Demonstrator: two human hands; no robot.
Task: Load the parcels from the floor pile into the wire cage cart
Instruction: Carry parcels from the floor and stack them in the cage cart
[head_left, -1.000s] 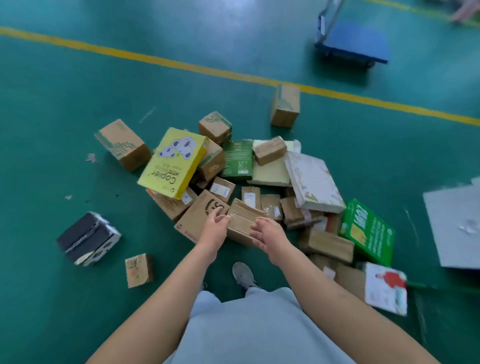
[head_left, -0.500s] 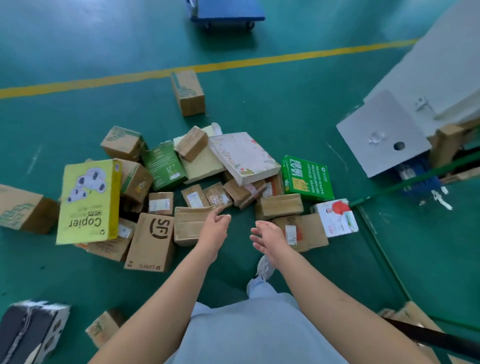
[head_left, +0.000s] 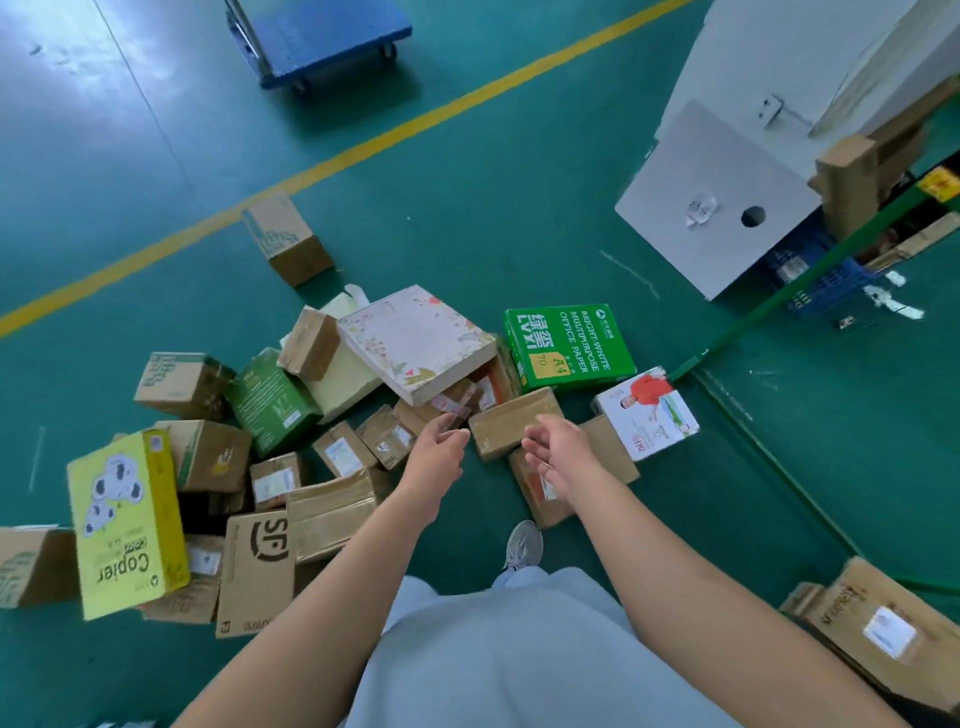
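1. Head view: our left hand (head_left: 435, 453) and right hand (head_left: 558, 451) hover empty, fingers relaxed, above a taped brown cardboard parcel (head_left: 514, 422) mid-frame.
2. We judge most of the floor pile unloaded; the green-framed wire cage cart (head_left: 810, 280) stands at right.

A warehouse or parcel-sorting floor.
We see a green painted floor (head_left: 467, 218) with a yellow line (head_left: 322, 156) — taped parcels (head_left: 322, 467) piled centrally, a blue platform trolley (head_left: 322, 36) at twelve o'clock.
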